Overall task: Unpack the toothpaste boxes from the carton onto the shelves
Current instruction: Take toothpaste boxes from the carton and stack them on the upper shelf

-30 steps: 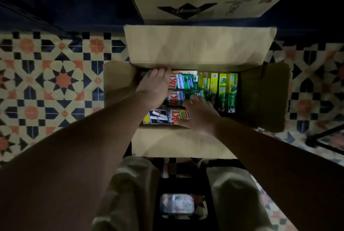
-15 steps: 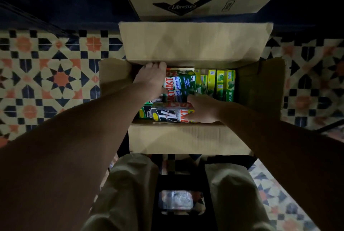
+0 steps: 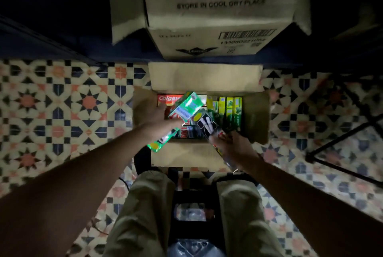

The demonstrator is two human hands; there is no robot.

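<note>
While cardboard carton (image 3: 257, 115) gapes, hands grip glossy rectangular toothpaste boxes (image 3: 186, 107).

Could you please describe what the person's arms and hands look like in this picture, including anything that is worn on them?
Both forearms are bare, with no sleeve in view. The left hand and the right hand wear no gloves, and no ring shows in the dim, blurred light. A thin dark band may cross the right wrist, but I cannot tell for sure.
</note>
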